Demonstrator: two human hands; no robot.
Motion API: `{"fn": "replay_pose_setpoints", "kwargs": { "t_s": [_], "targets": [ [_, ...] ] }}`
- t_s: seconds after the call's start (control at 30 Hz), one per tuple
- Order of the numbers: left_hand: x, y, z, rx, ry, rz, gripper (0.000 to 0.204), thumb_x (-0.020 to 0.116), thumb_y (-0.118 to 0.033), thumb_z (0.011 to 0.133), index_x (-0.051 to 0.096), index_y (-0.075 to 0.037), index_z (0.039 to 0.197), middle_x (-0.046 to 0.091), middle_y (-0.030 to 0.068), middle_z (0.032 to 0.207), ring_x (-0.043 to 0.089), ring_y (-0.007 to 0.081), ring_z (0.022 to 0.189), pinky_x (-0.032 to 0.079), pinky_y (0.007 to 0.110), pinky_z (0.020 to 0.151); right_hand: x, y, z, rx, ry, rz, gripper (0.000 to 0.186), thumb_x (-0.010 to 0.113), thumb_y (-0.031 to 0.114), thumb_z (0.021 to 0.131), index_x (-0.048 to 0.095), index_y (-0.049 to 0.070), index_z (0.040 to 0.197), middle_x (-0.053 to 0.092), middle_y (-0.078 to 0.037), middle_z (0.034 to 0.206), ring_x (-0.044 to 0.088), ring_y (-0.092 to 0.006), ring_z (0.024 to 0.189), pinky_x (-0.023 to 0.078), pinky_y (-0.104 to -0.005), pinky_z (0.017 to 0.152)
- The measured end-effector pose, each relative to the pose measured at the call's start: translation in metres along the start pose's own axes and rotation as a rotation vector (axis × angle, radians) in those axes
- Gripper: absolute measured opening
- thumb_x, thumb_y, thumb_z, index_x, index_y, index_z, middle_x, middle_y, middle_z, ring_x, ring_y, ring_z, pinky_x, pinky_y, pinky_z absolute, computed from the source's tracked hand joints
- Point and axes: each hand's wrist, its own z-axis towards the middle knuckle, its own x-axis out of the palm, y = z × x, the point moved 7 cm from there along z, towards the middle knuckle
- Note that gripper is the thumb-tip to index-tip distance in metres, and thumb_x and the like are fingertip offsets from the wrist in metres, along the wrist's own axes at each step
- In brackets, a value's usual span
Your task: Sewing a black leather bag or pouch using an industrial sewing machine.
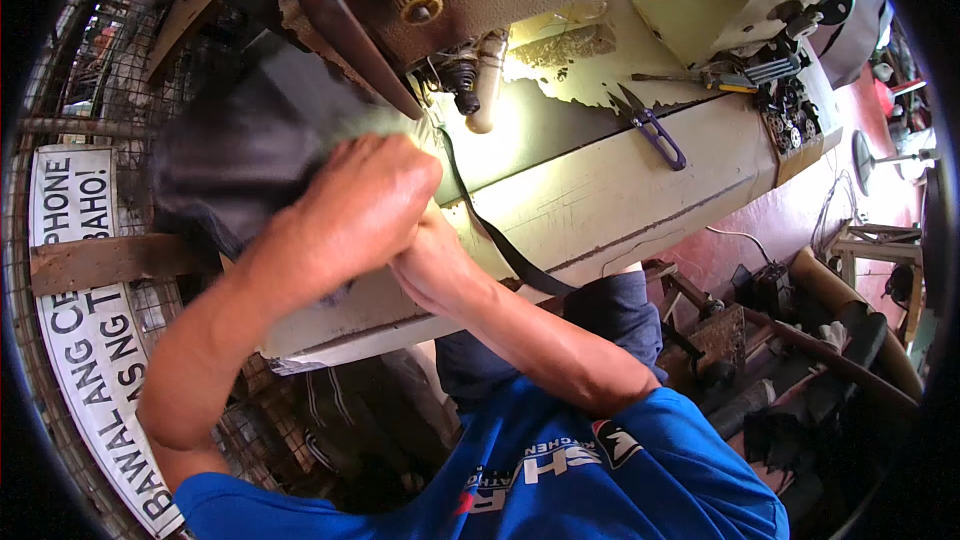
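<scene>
Beside the needle area of a cream sewing machine point(520, 30), my left hand point(378, 190) is closed with its fingers curled; what it grips is hidden. My right hand point(422, 265) crosses beneath the left one, and its fingers are out of sight. Dark, smooth leather-like material point(240, 140) lies bunched on the bed, left of and behind my hands. A narrow black strap point(500, 245) runs from the needle area over the table's front edge toward my lap. The machine's lamp lights the bed brightly.
Purple-handled thread snips point(655, 132) lie on the bed at right. Behind them are a yellow-handled screwdriver point(728, 82) and several metal bobbin parts point(790, 125). A wire mesh wall point(60, 120) with a white sign point(75, 240) borders the left. Clutter covers the floor at right.
</scene>
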Motion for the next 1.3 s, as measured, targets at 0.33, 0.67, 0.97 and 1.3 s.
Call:
{"fn": "replay_pose_setpoints", "kwargs": {
  "t_s": [0.33,0.67,0.97,1.3],
  "targets": [
    [0.042,0.016,-0.04,-0.161,-0.321,-0.124,0.042,0.063,-0.002,0.079,0.059,0.002,0.121,0.061,0.0187,0.098,0.064,0.0371,0.083,0.052,0.045,0.072,0.031,0.124,-0.036,-0.545,-0.119,-2.195,0.022,0.067,0.021,0.087,0.06,0.001,0.095,0.065,-0.018,0.079,0.064,-0.0384,0.067,0.052,-0.0459,0.058],
    [0.036,0.017,-0.04,-0.081,-0.433,-0.387,0.042,0.067,-0.003,0.08,0.062,0.001,0.121,0.063,0.0205,0.103,0.064,0.0337,0.091,0.05,0.043,0.08,0.02,0.106,-0.019,-0.286,-0.15,-2.009,0.04,0.06,0.014,0.089,0.055,0.001,0.126,0.063,-0.021,0.075,0.062,-0.041,0.073,0.048,-0.0485,0.067],
    [0.034,-0.002,-0.03,-0.148,-0.351,-0.243,0.029,0.062,-0.001,0.078,0.058,0.004,0.107,0.061,0.0186,0.091,0.067,0.0329,0.075,0.055,0.041,0.069,0.031,0.11,-0.018,-0.495,0.105,-2.057,0.024,0.059,0.005,0.083,0.053,-0.001,0.106,0.061,-0.024,0.086,0.062,-0.044,0.079,0.051,-0.0495,0.068],
    [0.035,-0.009,-0.026,-0.217,-0.347,-0.17,0.003,0.063,-0.001,0.077,0.063,0.0,0.08,0.06,0.0166,0.082,0.069,0.0272,0.073,0.056,0.037,0.063,0.041,0.106,-0.009,-0.489,0.27,-2.187,0.012,0.059,0.001,0.077,0.056,0.0,0.088,0.06,-0.02,0.083,0.063,-0.0382,0.076,0.052,-0.0437,0.066]
  ]
}}
